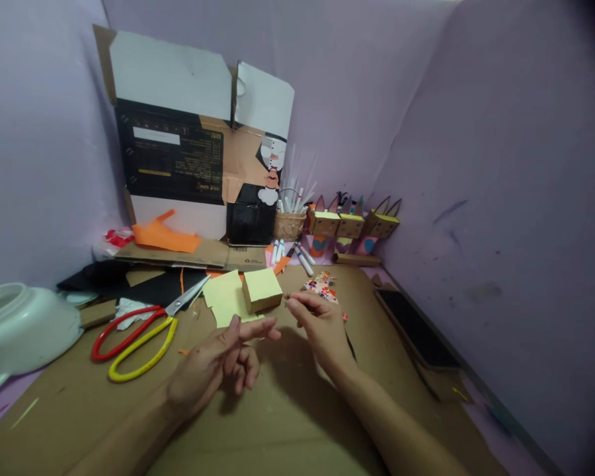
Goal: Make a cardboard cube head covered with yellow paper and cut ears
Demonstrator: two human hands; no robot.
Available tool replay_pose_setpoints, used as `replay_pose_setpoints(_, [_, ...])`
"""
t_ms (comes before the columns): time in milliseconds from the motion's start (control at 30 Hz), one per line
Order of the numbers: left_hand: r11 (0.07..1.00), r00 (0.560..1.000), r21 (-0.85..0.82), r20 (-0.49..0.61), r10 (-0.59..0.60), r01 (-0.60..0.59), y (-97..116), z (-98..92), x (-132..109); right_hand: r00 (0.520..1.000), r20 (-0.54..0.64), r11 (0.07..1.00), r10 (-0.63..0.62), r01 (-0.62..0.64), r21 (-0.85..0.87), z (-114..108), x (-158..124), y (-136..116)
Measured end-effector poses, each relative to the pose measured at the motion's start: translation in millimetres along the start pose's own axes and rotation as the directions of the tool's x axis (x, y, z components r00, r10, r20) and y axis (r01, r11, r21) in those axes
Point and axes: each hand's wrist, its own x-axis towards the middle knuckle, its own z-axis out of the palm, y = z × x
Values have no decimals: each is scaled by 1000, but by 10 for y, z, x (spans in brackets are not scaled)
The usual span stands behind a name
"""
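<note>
My left hand (223,360) hovers over the cardboard-covered table with its index finger stretched to the right and its other fingers loosely bent. Nothing shows in it. Close by on the right, my right hand (322,327) has thumb and index finger pinched together; a tiny dark bit seems to be at the fingertips, too small to name. Just beyond both hands sits a small cardboard box (262,291) with a pale yellow top. It stands by a sheet of pale yellow paper (223,297). Behind my right hand lies a piece of flower-patterned paper (322,285).
Scissors (153,330) with red and yellow handles lie open at left, near a white pot-like vessel (24,327). A flattened printed carton (173,145) leans at the back. Beside it stand a basket of markers (290,225) and three eared cardboard figures (351,226). A dark tablet-like slab (416,327) lies right.
</note>
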Motion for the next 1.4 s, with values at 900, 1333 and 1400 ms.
replay_pose_setpoints(900, [953,973,302,-214,92,-24,-175,103,180,938,329,964,107,-179,195,161,-277,8])
replay_pose_setpoints(1333, [940,891,297,-362,276,-170,-57,53,139,896,358,916,263,-348,198,141,-219,84])
replay_pose_setpoints(1400, [943,884,288,-381,272,-167,-55,49,138,849,430,893,308,-414,178,145,-224,92])
